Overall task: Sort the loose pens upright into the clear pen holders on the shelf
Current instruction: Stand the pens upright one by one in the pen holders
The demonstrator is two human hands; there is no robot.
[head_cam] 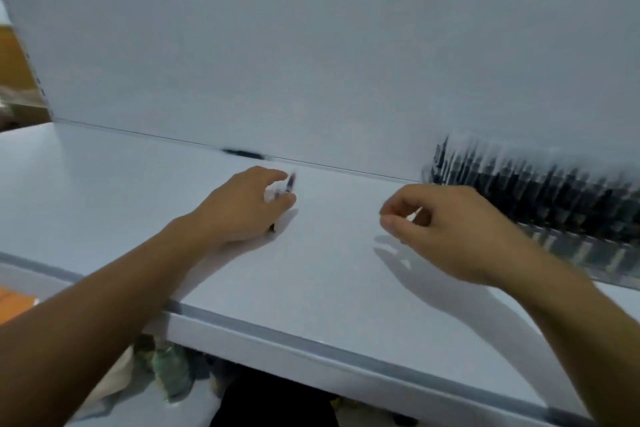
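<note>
Shelf [329, 274], left hand [242, 206] gripping pen [289, 184], right hand [453, 229] pinching white bit [414, 213]

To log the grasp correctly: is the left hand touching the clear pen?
Touching. The head view shows the left hand with thumb and fingers curled round the clear pen, with no gap between them.

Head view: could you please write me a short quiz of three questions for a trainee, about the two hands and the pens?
1. True or false: the left hand is empty.
2. Where do the clear pen holders stand? A) at the left end of the shelf; B) on the right side of the shelf; C) on the floor.
3. Which hand pinches a small white item?
Key: 1 false, it grips a pen; 2 B; 3 the right hand.
</note>
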